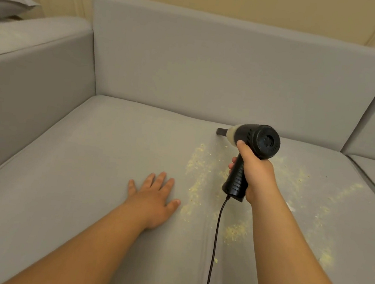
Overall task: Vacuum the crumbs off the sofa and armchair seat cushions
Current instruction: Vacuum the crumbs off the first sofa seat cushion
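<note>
Right hand (pixel 254 173), centre-right of frame, wrapped around the grip of a black handheld vacuum (pixel 252 147); its dark nozzle (pixel 221 132) sits at the back of the grey seat cushion (pixel 86 153), close under the backrest (pixel 214 69). Left hand (pixel 153 196), lower centre, lies flat on the cushion, fingers straight and spread, grasping nothing. Yellowish crumbs (pixel 198 167) streak the cushion's middle and right; black cord (pixel 214 251) drops from the handle to the bottom edge.
</note>
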The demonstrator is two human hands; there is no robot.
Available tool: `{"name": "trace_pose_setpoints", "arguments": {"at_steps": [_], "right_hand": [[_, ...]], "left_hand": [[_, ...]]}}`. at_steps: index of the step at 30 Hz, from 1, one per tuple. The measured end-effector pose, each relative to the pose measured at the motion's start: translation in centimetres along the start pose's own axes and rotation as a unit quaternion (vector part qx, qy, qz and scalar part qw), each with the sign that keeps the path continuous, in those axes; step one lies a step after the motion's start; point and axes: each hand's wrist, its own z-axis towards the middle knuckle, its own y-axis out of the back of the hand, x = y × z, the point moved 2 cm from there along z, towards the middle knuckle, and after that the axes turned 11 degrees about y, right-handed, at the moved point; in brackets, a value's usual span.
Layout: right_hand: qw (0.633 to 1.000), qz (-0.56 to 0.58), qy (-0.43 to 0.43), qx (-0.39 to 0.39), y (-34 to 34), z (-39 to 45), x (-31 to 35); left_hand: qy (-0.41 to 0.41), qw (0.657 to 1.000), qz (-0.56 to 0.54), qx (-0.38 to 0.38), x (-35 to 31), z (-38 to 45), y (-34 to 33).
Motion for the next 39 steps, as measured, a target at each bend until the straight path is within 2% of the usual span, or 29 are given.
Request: {"name": "trace_pose_setpoints", "arguments": {"at_steps": [10,20,31,33,36,39], "right_hand": [[0.999,0.004,-0.005,-0.043,2.9,-3.5,0.3],[0.998,0.018,-0.034,-0.043,5.3,-6.7,0.4],[0.997,0.016,-0.06,0.047,1.5,-6.3,-0.5],[0.999,0.001,-0.029,0.022,1.5,-6.2,-0.3],[0.998,-0.024,0.02,-0.055,2.4,-5.8,0.3],[0.998,-0.004,-0.006,-0.063,3.4,-5.1,0.4]], "left_hand": [[-0.02,0.999,0.016,0.019,-0.5,-0.5,-0.1],[-0.029,0.999,0.028,0.029,-0.2,-1.6,0.2],[-0.026,0.999,0.024,0.03,-0.3,-1.6,0.0],[-0.029,0.999,0.022,0.028,-0.2,-1.7,-0.1],[-0.033,0.999,0.025,0.027,0.0,-1.7,-0.2],[-0.033,0.999,0.026,0.027,0.0,-1.6,-0.2]]}}
